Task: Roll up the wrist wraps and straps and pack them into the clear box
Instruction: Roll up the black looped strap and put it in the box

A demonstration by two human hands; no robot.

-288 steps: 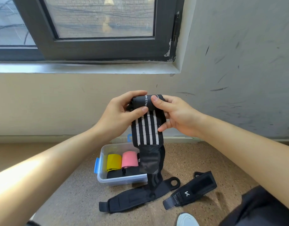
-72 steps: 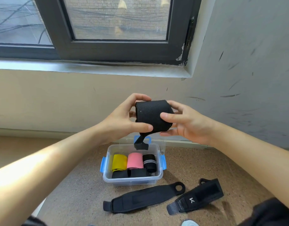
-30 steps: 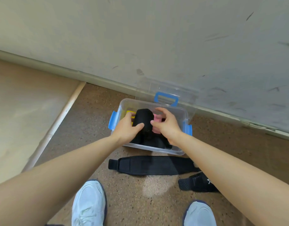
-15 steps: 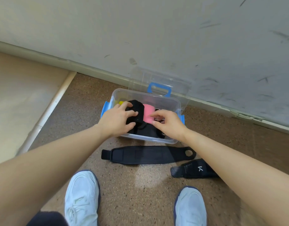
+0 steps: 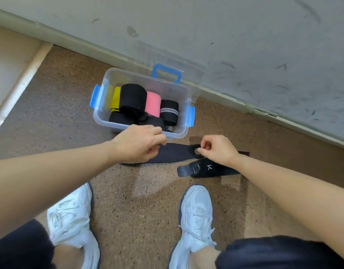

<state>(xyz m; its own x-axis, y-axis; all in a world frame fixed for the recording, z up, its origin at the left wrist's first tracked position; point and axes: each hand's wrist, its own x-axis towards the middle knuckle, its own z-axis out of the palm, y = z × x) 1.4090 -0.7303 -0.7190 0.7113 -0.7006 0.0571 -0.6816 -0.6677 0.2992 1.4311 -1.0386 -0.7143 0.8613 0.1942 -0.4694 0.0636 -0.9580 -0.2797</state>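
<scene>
The clear box (image 5: 183, 94) with blue latches sits on the floor by the wall. Inside stand a yellow roll (image 5: 115, 98), a large black roll (image 5: 132, 98), a pink roll (image 5: 153, 103) and a black roll with white stripes (image 5: 168, 111), with more black rolls in front. A long black strap (image 5: 173, 155) lies flat just before the box. My left hand (image 5: 138, 145) grips its middle part. My right hand (image 5: 217, 150) pinches the strap's looped end with the hole. A second black strap (image 5: 204, 168) with a white K lies under my right wrist.
The box's clear lid (image 5: 167, 61) with a blue handle leans against the scuffed wall behind it. My white shoes (image 5: 74, 220) stand on the speckled brown floor below the straps. A pale raised ledge (image 5: 15, 61) runs along the left.
Both hands have left the box, with the large black roll now resting inside it between the yellow and pink rolls. They moved down to the long black strap and took hold of it.
</scene>
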